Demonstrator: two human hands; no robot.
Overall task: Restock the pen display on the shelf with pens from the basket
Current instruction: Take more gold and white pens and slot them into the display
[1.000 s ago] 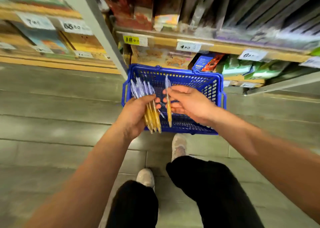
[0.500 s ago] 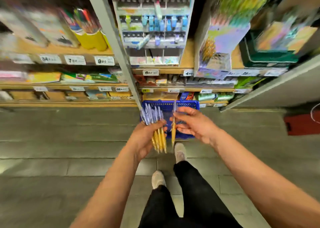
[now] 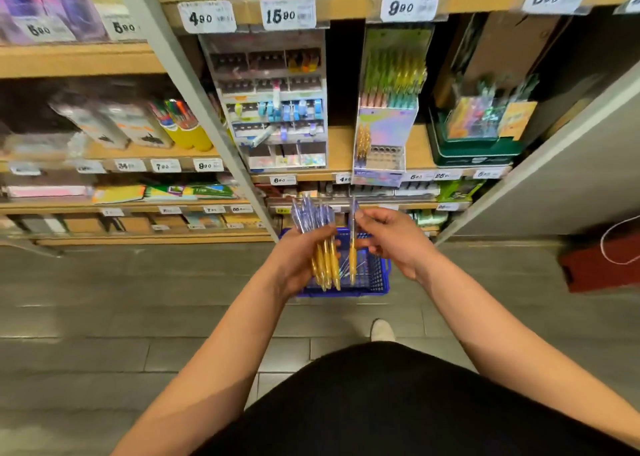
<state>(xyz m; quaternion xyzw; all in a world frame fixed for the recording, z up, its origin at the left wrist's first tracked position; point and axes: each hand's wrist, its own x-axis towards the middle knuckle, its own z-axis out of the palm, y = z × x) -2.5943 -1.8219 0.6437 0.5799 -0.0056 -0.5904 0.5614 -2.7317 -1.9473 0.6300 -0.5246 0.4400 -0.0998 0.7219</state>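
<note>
Yellow, purple-topped plastic pens (image 3: 312, 219) stood upright, gripped in the left hand (image 3: 294, 262) over the blue plastic basket (image 3: 379, 274); the right hand (image 3: 393, 244) pinched a single pen (image 3: 352, 259), nearer the iridescent cardboard pen display (image 3: 385, 128), farther off and right.

You have a single view, from the wide-angle camera on your head. It looks forward and steeply down along both forearms. Your left hand (image 3: 298, 261) and right hand (image 3: 394, 244) sit close, mid-frame, with the tan wooden store shelves (image 3: 341, 147) beyond them and the grey tiled floor (image 3: 138, 299) beneath.
</note>
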